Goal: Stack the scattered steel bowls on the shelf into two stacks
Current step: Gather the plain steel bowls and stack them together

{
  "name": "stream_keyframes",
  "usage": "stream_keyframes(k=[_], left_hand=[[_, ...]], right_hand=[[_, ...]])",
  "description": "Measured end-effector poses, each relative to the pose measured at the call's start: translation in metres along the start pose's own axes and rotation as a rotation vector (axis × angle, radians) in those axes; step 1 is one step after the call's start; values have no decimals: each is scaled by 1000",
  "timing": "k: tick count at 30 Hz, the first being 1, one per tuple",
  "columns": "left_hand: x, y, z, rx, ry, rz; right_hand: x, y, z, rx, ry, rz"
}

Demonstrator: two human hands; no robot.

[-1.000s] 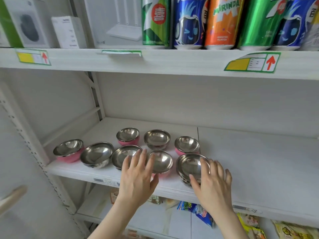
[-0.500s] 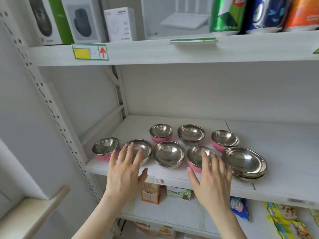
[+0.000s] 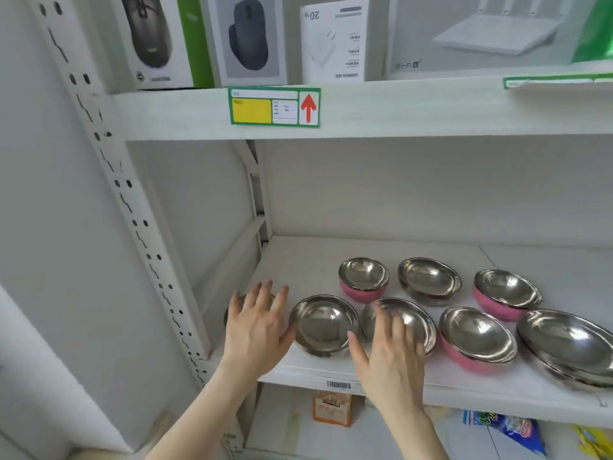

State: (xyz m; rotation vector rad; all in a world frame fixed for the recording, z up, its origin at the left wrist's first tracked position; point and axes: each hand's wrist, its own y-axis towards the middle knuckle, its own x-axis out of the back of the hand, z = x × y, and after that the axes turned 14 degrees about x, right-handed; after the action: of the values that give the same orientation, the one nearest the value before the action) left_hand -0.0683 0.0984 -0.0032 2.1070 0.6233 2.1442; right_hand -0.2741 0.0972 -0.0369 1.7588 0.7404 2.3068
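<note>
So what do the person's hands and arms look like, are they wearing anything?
Nothing is worn that shows. The left hand and right hand are bare, with no gloves, rings or watch in view. Both forearms are bare too, with no sleeves as far as the picture reaches. The fingers are slim with short, plain nails.

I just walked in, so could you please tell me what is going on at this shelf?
A person is sorting steel bowls on the shelf. The left hand reaches over the leftmost bowl, mostly hiding it. The right hand is spread over a front-row bowl. Both hands are open; nothing is lifted. At far right, a stack has begun; the other bowls sit singly.
</note>
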Motion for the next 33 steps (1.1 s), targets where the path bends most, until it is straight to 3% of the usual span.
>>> stream_keyframes(k=[6,12,19,25,33], left_hand=[[-30,23,24,-49,-197,128],[-55,25,14,-28,-387,376],[-63,51,0,-14,-399,454],[-72,55,-10,42,-418,658],[-72,50,-8,98,-563,685]], right_hand=[[-43,-1,38,-171,55,-33],[-68,-3,53,-318,174,-22],[-74,8,50,-476,429,-29],[-88,13,41,-560,685,22],[-90,15,40,-588,756,17]])
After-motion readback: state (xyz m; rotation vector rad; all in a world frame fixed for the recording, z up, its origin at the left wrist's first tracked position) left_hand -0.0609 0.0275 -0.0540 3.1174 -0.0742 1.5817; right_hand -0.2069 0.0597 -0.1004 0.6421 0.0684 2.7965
